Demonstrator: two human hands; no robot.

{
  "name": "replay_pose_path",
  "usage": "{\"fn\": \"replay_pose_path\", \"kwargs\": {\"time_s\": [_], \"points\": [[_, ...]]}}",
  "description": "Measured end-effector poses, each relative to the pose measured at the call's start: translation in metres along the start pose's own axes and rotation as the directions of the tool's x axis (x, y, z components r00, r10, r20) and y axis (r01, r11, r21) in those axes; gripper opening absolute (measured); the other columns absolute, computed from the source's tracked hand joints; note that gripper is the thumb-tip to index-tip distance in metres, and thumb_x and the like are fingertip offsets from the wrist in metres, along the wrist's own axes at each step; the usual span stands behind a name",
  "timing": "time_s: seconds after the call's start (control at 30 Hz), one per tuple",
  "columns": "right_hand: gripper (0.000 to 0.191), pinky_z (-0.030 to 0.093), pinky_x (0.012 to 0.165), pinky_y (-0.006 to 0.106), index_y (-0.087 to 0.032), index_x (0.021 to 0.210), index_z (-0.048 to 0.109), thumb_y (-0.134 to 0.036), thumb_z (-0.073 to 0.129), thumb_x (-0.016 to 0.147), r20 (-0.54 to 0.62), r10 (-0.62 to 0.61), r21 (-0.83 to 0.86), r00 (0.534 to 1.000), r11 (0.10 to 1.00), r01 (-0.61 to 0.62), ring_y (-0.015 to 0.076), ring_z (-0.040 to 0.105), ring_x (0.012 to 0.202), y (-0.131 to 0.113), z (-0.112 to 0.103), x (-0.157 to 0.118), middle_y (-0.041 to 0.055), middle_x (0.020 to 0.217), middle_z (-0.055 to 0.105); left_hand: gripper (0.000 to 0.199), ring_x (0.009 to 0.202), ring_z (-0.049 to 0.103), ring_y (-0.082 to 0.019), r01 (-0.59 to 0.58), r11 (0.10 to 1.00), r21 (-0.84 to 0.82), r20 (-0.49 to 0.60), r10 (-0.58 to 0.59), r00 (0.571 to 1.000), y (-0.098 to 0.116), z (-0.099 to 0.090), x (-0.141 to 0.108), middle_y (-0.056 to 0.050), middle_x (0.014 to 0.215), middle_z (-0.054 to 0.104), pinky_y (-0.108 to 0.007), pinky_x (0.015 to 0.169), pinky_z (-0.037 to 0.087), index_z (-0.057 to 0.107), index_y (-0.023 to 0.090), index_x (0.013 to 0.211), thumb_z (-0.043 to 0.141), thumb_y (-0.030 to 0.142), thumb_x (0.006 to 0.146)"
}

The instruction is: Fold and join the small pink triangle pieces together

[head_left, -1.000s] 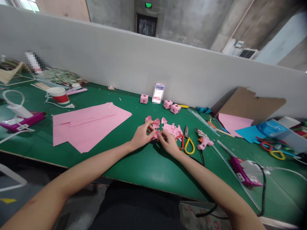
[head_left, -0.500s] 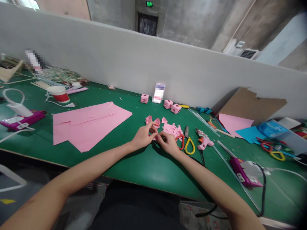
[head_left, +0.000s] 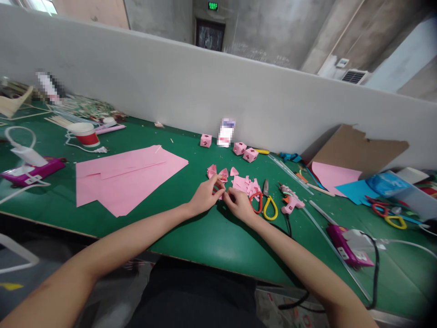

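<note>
My left hand (head_left: 205, 197) and my right hand (head_left: 239, 202) meet over the green table, fingertips pinched close together. Between them shows a bit of a small pink paper piece (head_left: 221, 195); the fingers hide most of it. Just beyond my left fingers lie folded pink paper pieces (head_left: 211, 170), and a small pink triangle (head_left: 234, 171) sits beside them. Pink paper scraps (head_left: 243, 183) are spread past my right hand. To its right rest scissors (head_left: 270, 207) with red and yellow handles, then a pink glue gun (head_left: 291, 202).
Large pink paper sheets (head_left: 133, 182) cover the left of the green table (head_left: 205, 241). Pink paper cubes (head_left: 205, 140) stand at the back near the grey partition (head_left: 153, 86). A paper cup (head_left: 85, 135) and purple power strips (head_left: 348, 250) with cables flank the work area.
Both hands stay in nearly the same place with only slight finger movement. Nothing else has visibly moved.
</note>
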State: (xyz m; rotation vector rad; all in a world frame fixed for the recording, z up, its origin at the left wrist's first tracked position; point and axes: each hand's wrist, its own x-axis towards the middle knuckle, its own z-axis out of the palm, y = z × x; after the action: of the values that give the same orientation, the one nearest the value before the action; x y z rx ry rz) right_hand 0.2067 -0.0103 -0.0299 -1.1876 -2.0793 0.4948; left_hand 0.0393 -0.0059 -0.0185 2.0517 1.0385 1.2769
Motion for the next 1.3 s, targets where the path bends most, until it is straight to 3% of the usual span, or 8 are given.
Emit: {"fn": "replay_pose_path", "kwargs": {"time_s": [0.4,0.7,0.87,1.07,1.17,1.3], "points": [[0.031,0.030,0.051,0.024,-0.020,0.066,0.045,-0.036,0.042,0.092,0.013,-0.030,0.017,0.999,0.999,0.030,0.0117,0.042,0.050,-0.001,-0.001,-0.001,-0.0030,0.056,0.047,0.032,0.084,0.066,-0.015,-0.009,0.999,-0.040,0.018,0.010,1.000,-0.003,-0.002,0.002,-0.002,0.090,0.067,-0.028,0.076,0.054,0.050,0.019,0.111,0.059,0.016,0.081],[0.025,0.031,0.052,0.024,-0.020,0.070,0.047,-0.033,0.045,0.091,0.069,-0.060,0.042,0.996,0.997,0.057,0.0118,0.045,0.051,0.000,-0.001,-0.001,-0.0027,0.058,0.051,0.031,0.085,0.066,-0.016,0.001,1.000,-0.009,-0.004,-0.001,1.000,-0.005,-0.003,0.001,-0.002,0.089,0.067,-0.030,0.081,0.053,0.051,0.019,0.111,0.059,0.014,0.081],[0.024,0.030,0.051,0.023,-0.020,0.071,0.049,-0.032,0.045,0.091,0.074,-0.052,0.049,0.996,0.998,0.049,0.0115,0.045,0.050,0.001,-0.001,-0.001,-0.0030,0.058,0.051,0.036,0.081,0.067,-0.015,0.038,0.997,-0.071,0.008,-0.037,0.999,-0.004,-0.004,0.003,-0.001,0.084,0.068,-0.032,0.082,0.053,0.048,0.019,0.112,0.060,0.011,0.078],[0.025,0.032,0.051,0.023,-0.019,0.075,0.054,-0.036,0.045,0.092,0.023,-0.009,0.060,1.000,0.998,0.008,0.0120,0.047,0.052,0.002,0.001,0.000,-0.0024,0.060,0.054,0.045,0.078,0.068,-0.014,0.063,0.989,-0.136,-0.050,-0.070,0.996,-0.005,-0.006,0.006,0.001,0.082,0.067,-0.031,0.083,0.054,0.042,0.019,0.118,0.063,0.014,0.078],[0.026,0.033,0.052,0.023,-0.019,0.077,0.057,-0.037,0.046,0.092,-0.015,0.016,-0.001,1.000,1.000,-0.016,0.0128,0.049,0.053,0.003,0.001,0.001,-0.0016,0.061,0.056,0.044,0.090,0.067,-0.015,0.037,0.985,-0.167,-0.098,-0.054,0.994,-0.007,-0.009,0.008,-0.005,0.096,0.068,-0.031,0.083,0.054,0.039,0.018,0.122,0.060,0.021,0.083],[0.032,0.036,0.055,0.024,-0.018,0.072,0.061,-0.041,0.048,0.090,-0.115,0.131,-0.046,0.985,0.989,-0.137,0.0142,0.054,0.055,0.010,-0.008,0.009,0.0005,0.063,0.063,0.037,0.100,0.065,-0.017,0.028,0.992,-0.127,-0.168,-0.049,0.985,-0.010,-0.016,0.011,-0.010,0.108,0.066,-0.032,0.084,0.052,0.042,0.018,0.122,0.054,0.019,0.087]]}}
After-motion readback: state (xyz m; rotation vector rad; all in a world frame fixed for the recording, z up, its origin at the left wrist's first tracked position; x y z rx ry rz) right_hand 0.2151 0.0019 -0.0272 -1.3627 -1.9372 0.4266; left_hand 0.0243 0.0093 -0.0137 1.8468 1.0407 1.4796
